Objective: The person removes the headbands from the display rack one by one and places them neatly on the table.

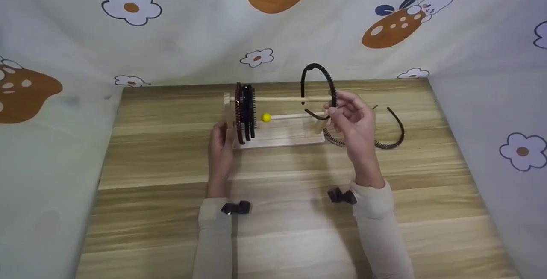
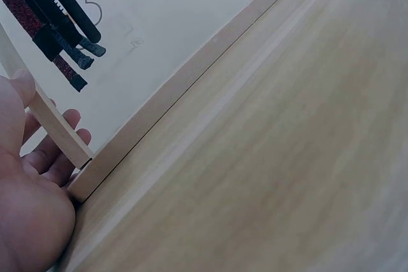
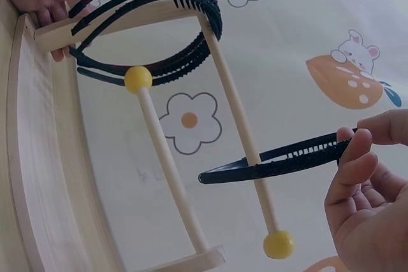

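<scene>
My right hand (image 1: 357, 129) pinches a black toothed headband (image 1: 331, 82) between thumb and fingers. In the right wrist view this headband (image 3: 274, 169) encircles the upper rod (image 3: 239, 109) of a wooden stand, near the rod's yellow ball end (image 3: 278, 244). My left hand (image 1: 221, 146) holds the stand's left upright (image 2: 60, 128), thumb on one side and fingers behind. Close to that upright, a dark red headband (image 1: 240, 136) and some black headbands (image 3: 146, 74) hang together on the upper rod. A lower rod with a yellow ball (image 1: 266, 117) points left from the stand's right upright.
The stand's base (image 1: 282, 139) rests on a wood-grain table (image 1: 277, 236). Behind my right hand, a dark headband (image 1: 401, 129) lies on the table, partly hidden; whether there is more than one I cannot tell. A patterned cloth (image 1: 192, 27) stands behind and at the sides.
</scene>
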`<action>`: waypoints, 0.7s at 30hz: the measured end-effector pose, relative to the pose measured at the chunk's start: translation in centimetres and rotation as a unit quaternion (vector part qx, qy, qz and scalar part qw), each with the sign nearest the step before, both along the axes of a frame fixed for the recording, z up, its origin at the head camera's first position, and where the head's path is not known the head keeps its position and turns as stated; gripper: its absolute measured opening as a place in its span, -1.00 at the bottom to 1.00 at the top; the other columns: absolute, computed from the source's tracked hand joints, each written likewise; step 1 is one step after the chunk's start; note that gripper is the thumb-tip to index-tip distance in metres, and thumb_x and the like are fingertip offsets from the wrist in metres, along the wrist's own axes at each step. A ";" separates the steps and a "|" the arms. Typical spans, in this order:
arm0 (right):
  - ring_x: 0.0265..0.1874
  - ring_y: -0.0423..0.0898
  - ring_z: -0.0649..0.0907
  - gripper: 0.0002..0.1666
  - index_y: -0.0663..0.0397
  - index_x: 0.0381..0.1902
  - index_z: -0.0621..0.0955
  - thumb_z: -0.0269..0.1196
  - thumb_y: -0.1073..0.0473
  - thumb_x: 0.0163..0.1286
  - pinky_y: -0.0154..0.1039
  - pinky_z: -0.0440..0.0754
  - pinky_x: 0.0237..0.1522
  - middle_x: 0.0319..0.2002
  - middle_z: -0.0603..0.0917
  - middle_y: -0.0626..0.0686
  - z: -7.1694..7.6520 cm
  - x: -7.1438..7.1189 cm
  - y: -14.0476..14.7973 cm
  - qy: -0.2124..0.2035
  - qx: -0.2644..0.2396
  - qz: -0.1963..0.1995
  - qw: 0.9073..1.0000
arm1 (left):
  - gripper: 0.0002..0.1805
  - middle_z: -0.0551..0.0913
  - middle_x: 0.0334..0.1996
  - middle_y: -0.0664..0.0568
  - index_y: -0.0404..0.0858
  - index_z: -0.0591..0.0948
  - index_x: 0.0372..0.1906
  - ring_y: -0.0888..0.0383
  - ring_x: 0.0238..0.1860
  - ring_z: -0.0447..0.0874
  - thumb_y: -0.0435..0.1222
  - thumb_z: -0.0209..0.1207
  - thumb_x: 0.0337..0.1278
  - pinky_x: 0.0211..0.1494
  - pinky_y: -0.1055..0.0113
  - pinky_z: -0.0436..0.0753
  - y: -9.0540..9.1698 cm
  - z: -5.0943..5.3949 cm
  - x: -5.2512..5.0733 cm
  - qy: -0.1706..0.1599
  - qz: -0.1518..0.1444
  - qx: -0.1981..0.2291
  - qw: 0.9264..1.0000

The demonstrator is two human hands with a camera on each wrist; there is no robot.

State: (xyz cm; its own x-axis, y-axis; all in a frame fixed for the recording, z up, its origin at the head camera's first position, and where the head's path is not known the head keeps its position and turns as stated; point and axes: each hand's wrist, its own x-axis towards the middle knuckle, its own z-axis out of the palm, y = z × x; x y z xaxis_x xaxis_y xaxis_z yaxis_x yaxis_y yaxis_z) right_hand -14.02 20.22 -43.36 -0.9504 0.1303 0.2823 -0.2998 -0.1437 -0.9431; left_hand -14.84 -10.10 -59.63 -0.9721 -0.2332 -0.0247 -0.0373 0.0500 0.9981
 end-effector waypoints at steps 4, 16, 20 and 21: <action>-0.49 -0.17 0.60 -0.60 0.32 0.11 0.72 0.28 0.61 0.36 -0.45 0.49 -0.55 -0.25 0.80 0.10 0.1 -0.1 0.5 0.008 0.000 -0.010 1.000 | -0.47 0.37 0.64 -0.35 -0.38 0.38 0.59 -0.24 0.68 0.30 -0.17 0.04 0.83 0.75 -0.08 0.31 0.0 -0.1 0.0 0.003 -0.001 -0.003 1.000; -0.53 -0.18 0.60 -0.63 0.40 0.10 0.72 0.26 0.63 0.37 -0.46 0.50 -0.56 -0.26 0.82 0.10 0.2 -0.4 2.4 0.020 -0.003 -0.043 0.999 | -0.33 0.39 0.63 -0.37 -0.41 0.39 0.58 -0.26 0.68 0.30 0.00 0.08 0.74 0.75 -0.06 0.31 0.0 0.0 0.1 0.030 -0.009 0.011 0.999; -0.52 -0.18 0.59 -0.64 0.44 0.11 0.69 0.26 0.61 0.38 -0.45 0.49 -0.56 -0.26 0.81 0.09 0.3 -0.4 2.9 0.009 -0.010 -0.055 0.998 | -0.43 0.42 0.61 -0.36 -0.40 0.41 0.56 -0.25 0.67 0.32 -0.09 0.06 0.78 0.74 -0.07 0.34 0.1 0.0 0.0 0.029 -0.005 0.010 1.000; -0.52 -0.18 0.59 -0.65 0.45 0.11 0.69 0.25 0.60 0.38 -0.45 0.49 -0.56 -0.26 0.81 0.09 0.3 -0.4 3.0 0.007 -0.010 -0.057 0.998 | -0.45 0.43 0.60 -0.35 -0.39 0.41 0.56 -0.24 0.66 0.33 -0.12 0.05 0.80 0.73 -0.08 0.35 0.1 0.0 0.0 0.028 -0.005 0.010 1.000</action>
